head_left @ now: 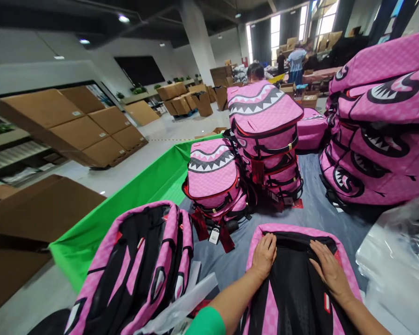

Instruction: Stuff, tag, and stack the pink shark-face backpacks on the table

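A pink-and-black backpack (pixel 289 284) lies in front of me with its black padded back and straps facing up. My left hand (pixel 264 255) is closed over its upper left rim, fingers together and bent. On the upper right part rests my right hand (pixel 330 270), its fingers stretched out and the thumb apart. To the left, more pink backpacks (pixel 132 270) lean together, straps facing me. A clear plastic bag (pixel 192 302) lies between them and my left forearm. Beyond my hands, a pink backpack with a shark-mouth print (pixel 212 172) has red tags and a white label hanging from it.
Stacked pink backpacks (pixel 265 116) stand at the back, and a taller pile (pixel 384 139) rises at right. Clear plastic bags (pixel 401 251) lie below that pile. A green sheet (pixel 125 200) edges the grey surface. Cartons (pixel 80 121) stand left; people (pixel 296 63) are in the background.
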{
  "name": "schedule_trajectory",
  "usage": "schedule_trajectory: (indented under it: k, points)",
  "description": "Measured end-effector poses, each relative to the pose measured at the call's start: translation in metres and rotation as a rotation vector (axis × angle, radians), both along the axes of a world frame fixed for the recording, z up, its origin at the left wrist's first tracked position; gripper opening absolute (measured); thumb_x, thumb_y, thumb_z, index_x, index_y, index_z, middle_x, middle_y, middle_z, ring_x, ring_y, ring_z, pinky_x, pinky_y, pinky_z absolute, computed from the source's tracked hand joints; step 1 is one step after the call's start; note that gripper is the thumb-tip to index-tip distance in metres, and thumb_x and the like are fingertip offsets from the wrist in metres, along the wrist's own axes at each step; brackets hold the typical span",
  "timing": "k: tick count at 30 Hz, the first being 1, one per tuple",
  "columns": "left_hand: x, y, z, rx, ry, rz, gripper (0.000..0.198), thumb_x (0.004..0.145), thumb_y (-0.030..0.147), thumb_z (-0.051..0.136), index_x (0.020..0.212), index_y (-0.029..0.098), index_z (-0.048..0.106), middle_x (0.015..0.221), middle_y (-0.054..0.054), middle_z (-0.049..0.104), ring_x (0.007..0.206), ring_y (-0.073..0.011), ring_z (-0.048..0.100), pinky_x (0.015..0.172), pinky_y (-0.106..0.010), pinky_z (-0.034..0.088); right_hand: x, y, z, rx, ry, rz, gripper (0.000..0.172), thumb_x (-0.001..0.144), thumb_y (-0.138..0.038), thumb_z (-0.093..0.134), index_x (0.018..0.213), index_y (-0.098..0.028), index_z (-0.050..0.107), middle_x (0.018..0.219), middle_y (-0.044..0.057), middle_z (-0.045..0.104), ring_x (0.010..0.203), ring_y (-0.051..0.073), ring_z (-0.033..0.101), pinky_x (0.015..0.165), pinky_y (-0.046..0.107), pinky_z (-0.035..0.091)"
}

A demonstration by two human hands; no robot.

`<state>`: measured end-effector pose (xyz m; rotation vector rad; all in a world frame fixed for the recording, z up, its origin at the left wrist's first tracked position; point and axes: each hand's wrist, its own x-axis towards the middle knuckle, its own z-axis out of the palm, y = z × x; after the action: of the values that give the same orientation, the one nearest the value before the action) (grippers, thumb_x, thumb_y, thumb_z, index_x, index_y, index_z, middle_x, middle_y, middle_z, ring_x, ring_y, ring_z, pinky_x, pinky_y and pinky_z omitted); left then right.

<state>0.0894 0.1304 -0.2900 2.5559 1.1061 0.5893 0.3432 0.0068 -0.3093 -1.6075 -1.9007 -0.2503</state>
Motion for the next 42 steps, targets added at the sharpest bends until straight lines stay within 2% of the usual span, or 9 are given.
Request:
schedule_trajectory:
  k: [7,11,14,20,25,28,31,38,42]
  points:
    - [0.03,0.035,-0.021,-0.091,0.169,-0.063,0.028,0.092,0.029,0.059,0.115,0.017,0.07,0.112,-0.015,0.072,0.114,-0.0305,0.065,0.109,-0.05,0.05,0.003,0.015,-0.031,-0.201,-0.064,-0.053,0.048,0.105,-0.049,0.038,0.134,-0.018,0.062,0.127,0.014,0.072,0.117,0.029,0.068,0.101,0.046,0.055]
    - [0.061,0.06,-0.008,-0.147,0.222,-0.025,0.038,0.095,0.042,0.056,0.108,0.011,0.073,0.107,-0.02,0.072,0.113,-0.0366,0.064,0.108,-0.056,0.046,0.014,0.053,-0.04,-0.289,-0.09,-0.152,0.06,0.103,-0.062,0.032,0.118,-0.018,0.068,0.105,0.015,0.075,0.095,0.029,0.072,0.083,0.044,0.059]
    - [0.06,0.048,0.008,-0.179,0.235,-0.018,0.059,0.096,0.054,0.052,0.126,0.006,0.067,0.121,-0.025,0.069,0.122,-0.0395,0.061,0.11,-0.056,0.045,0.017,0.07,-0.043,-0.277,-0.097,-0.212,0.067,0.102,-0.067,0.025,0.118,-0.017,0.066,0.103,0.016,0.073,0.093,0.031,0.07,0.079,0.045,0.057]
    - [0.058,-0.006,0.011,-0.428,0.121,-0.008,0.105,0.081,0.08,0.058,0.161,0.018,0.03,0.171,-0.023,0.005,0.155,-0.0516,0.0,0.122,-0.073,0.013,0.009,0.08,-0.043,-0.271,-0.119,-0.273,0.059,0.104,-0.058,0.025,0.115,-0.016,0.066,0.099,0.018,0.071,0.091,0.033,0.068,0.077,0.045,0.055]
    - [0.071,-0.006,-0.003,-0.504,0.046,0.095,0.097,0.082,0.072,0.064,0.162,0.033,0.026,0.172,-0.009,-0.015,0.156,-0.0489,-0.003,0.125,-0.068,0.011,0.015,0.082,-0.012,-0.288,-0.181,-0.193,0.03,0.098,-0.026,0.043,0.112,-0.018,0.068,0.105,0.017,0.073,0.097,0.033,0.069,0.086,0.047,0.055]
    - [0.07,-0.007,-0.01,-0.502,0.024,0.112,0.095,0.084,0.077,0.058,0.162,0.039,0.021,0.169,-0.004,-0.023,0.156,-0.0467,-0.006,0.127,-0.066,0.009,0.04,0.084,0.025,-0.414,-0.228,-0.151,0.045,0.087,-0.011,0.049,0.128,-0.023,0.064,0.131,0.014,0.067,0.12,0.031,0.064,0.099,0.046,0.051]
    - [0.067,-0.011,-0.015,-0.451,0.054,0.11,0.094,0.085,0.078,0.055,0.163,0.04,0.017,0.166,-0.001,-0.029,0.155,-0.047,-0.004,0.127,-0.066,0.012,0.07,0.1,0.051,-0.702,-0.233,-0.185,0.047,0.08,-0.01,0.061,0.125,-0.021,0.066,0.122,0.014,0.071,0.11,0.029,0.069,0.088,0.038,0.053]
    - [0.074,0.004,-0.029,-0.237,0.124,0.071,0.093,0.088,0.08,0.047,0.163,0.034,0.018,0.172,-0.01,-0.011,0.155,-0.049,0.009,0.123,-0.07,0.023,0.09,0.156,0.038,-0.847,-0.219,-0.275,0.029,0.063,-0.011,0.078,0.087,-0.023,0.07,0.089,0.004,0.075,0.09,0.025,0.073,0.068,0.028,0.047]
    - [0.081,0.013,-0.039,-0.15,0.117,0.121,0.079,0.094,0.07,0.048,0.162,0.035,0.026,0.174,-0.011,0.005,0.155,-0.0451,0.02,0.122,-0.065,0.03,0.038,0.103,0.047,-0.71,-0.248,-0.381,0.041,0.084,-0.016,0.064,0.125,-0.013,0.064,0.129,0.022,0.068,0.12,0.034,0.064,0.098,0.044,0.049]
